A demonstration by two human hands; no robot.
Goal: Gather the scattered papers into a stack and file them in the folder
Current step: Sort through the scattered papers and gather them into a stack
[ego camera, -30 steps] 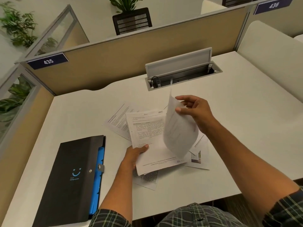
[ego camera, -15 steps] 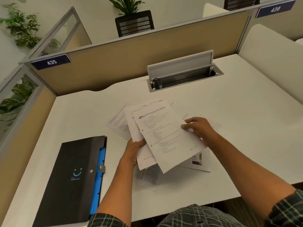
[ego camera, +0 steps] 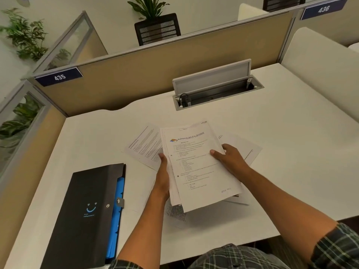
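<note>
A person in a plaid shirt held a small stack of papers (ego camera: 196, 164) above a white counter (ego camera: 291, 162), one hand on each long edge. The left hand (ego camera: 163, 179) gripped the stack's left side, thumb on top and the other fingers out of sight beneath the sheets. The right hand (ego camera: 231, 158) held the right side the same way, its thumb pressed on the top page, the rest of its fingers curled under the edge. The top page carried a colourful school letterhead.

Several loose sheets were not yet gathered. One printed sheet (ego camera: 144, 145) lay on the counter just beyond the left fingers, another (ego camera: 246, 150) past the right fingers, and a third (ego camera: 174, 212) showed beneath the stack near the left wrist. The black folder (ego camera: 83, 216) lay closed to the left of the left hand, well apart from the papers, with blue dividers (ego camera: 116, 210) showing along its right edge.

The gathering step appeared to be under way, with filing not begun. The next move would likely call for freeing one hand to pick up the remaining sheets, then squaring the edges, since the held pages sat slightly fanned at the bottom.
</note>
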